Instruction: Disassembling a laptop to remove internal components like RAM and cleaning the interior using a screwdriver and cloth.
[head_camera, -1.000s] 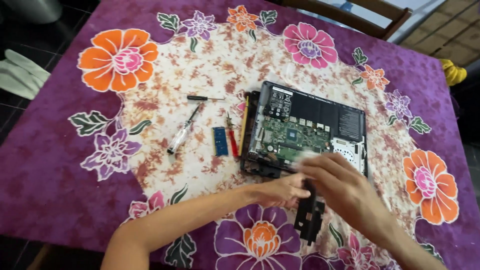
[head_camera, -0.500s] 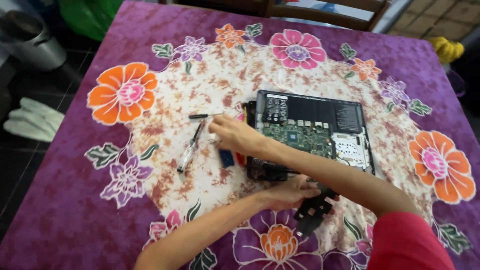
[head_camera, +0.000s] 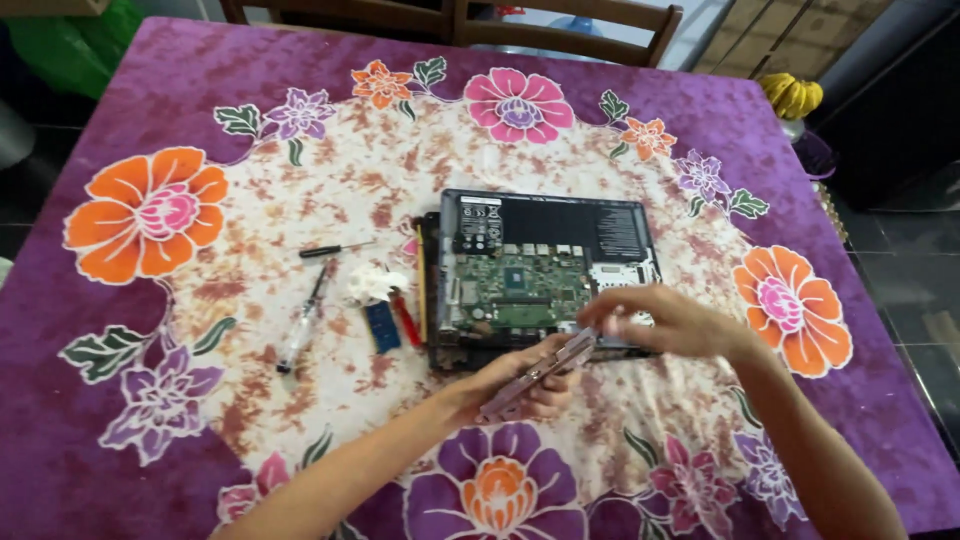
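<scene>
Near the table's (head_camera: 120, 420) front edge: one flat grey part (head_camera: 540, 372), pinched by left hand (head_camera: 520, 385) and right hand (head_camera: 665, 320). One opened laptop (head_camera: 545, 270) at table centre, front edge partly hidden behind the hands. Left of it: two screwdrivers (head_camera: 305, 315), one blue chip (head_camera: 382, 327), one red tool (head_camera: 405, 318), one white wad (head_camera: 372, 285), kind unclear.

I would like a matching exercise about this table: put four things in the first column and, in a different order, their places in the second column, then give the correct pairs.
Things:
1. opened laptop
2. clear-handled screwdriver
3. flat part
4. bananas

Places:
A. beyond the table's far right corner
B. left of the laptop, on the cloth
C. middle of the table
D. held in both hands

Pairs: 1-C, 2-B, 3-D, 4-A
</scene>
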